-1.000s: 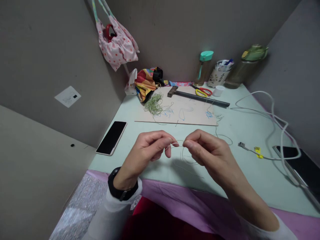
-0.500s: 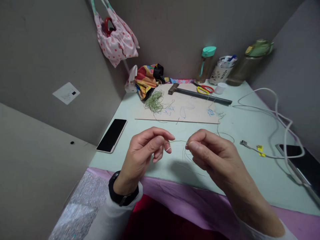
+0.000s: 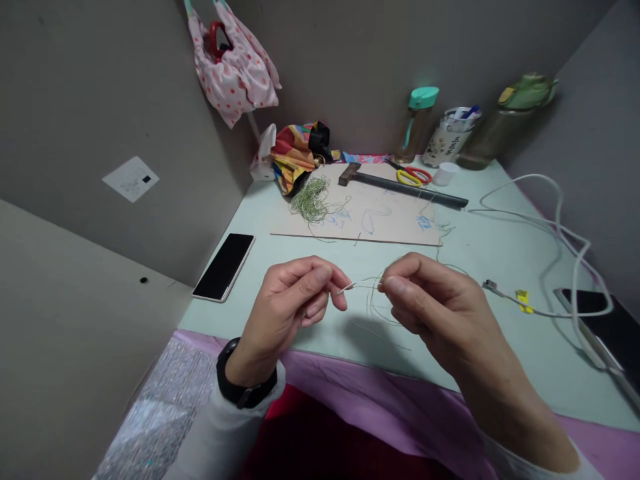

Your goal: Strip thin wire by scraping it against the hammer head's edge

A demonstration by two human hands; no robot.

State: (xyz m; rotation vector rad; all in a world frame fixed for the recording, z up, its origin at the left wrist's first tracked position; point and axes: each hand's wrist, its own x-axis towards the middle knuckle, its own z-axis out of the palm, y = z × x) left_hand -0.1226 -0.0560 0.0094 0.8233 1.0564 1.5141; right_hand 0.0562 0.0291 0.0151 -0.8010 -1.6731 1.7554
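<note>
Thin pale green thread (image 3: 373,303) runs between my two hands above the front of the table and hangs in loose loops beside my right fingers. My right hand (image 3: 430,300) pinches it between thumb and forefinger. My left hand (image 3: 300,293), with a black watch at its wrist, has its fingers closed, and a thread end shows at the fingertips. A tangled bundle of green thread (image 3: 310,200) lies on the left part of a thin board (image 3: 380,223), beyond my hands.
On the board rest a hammer (image 3: 410,189) and scissors (image 3: 413,175). Phones lie left (image 3: 224,267) and right (image 3: 613,327). A white cable (image 3: 560,227) curls at the right. Bottles (image 3: 417,123) and a pen holder (image 3: 450,139) stand behind; a dotted bag (image 3: 237,77) hangs back left.
The thread between my hands now shows two strands, and its end sticks out past my left fingertips. My right hand has shifted slightly right, and my left fingers have drawn closer together.
</note>
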